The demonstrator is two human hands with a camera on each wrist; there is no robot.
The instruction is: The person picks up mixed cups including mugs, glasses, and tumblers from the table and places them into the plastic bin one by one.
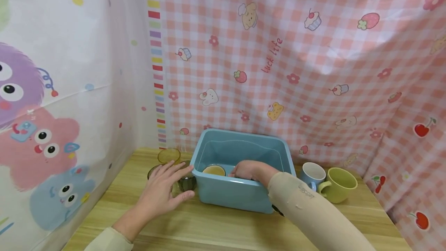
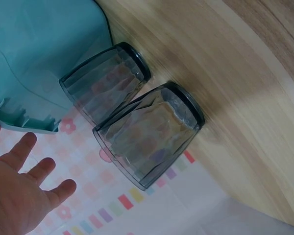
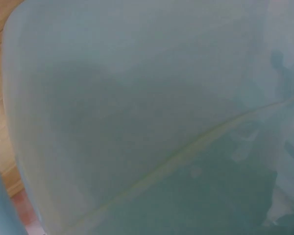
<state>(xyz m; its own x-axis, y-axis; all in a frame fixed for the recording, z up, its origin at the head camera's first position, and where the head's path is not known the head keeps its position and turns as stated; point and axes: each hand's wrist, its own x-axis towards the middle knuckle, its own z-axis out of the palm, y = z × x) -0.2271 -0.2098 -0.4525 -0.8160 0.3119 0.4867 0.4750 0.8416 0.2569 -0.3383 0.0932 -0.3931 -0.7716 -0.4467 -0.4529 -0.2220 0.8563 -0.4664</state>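
Note:
My right hand (image 1: pixel 245 169) reaches down inside a blue plastic bin (image 1: pixel 240 197), and the bin's front rim and my own wrist hide its fingers. I cannot tell whether they hold anything. Just left of that hand, an amber-rimmed cup (image 1: pixel 214 170) sits in the bin. My left hand (image 1: pixel 163 191) has its fingers spread, above the drinking glasses and beside the bin's left rim. In the left wrist view, two tinted faceted glasses (image 2: pixel 149 134) stand on the table near the bin, apart from the left hand's fingers (image 2: pixel 41 169).
An amber glass (image 1: pixel 169 156) stands behind the left fingers. To the right of the bin are a light-blue mug (image 1: pixel 313 171) and a yellow-green mug (image 1: pixel 339 185). A pink checked curtain (image 1: pixel 223 69) hangs behind the wooden table (image 1: pixel 195 227). The bin's wall (image 3: pixel 137 98) fills most of the right wrist view.

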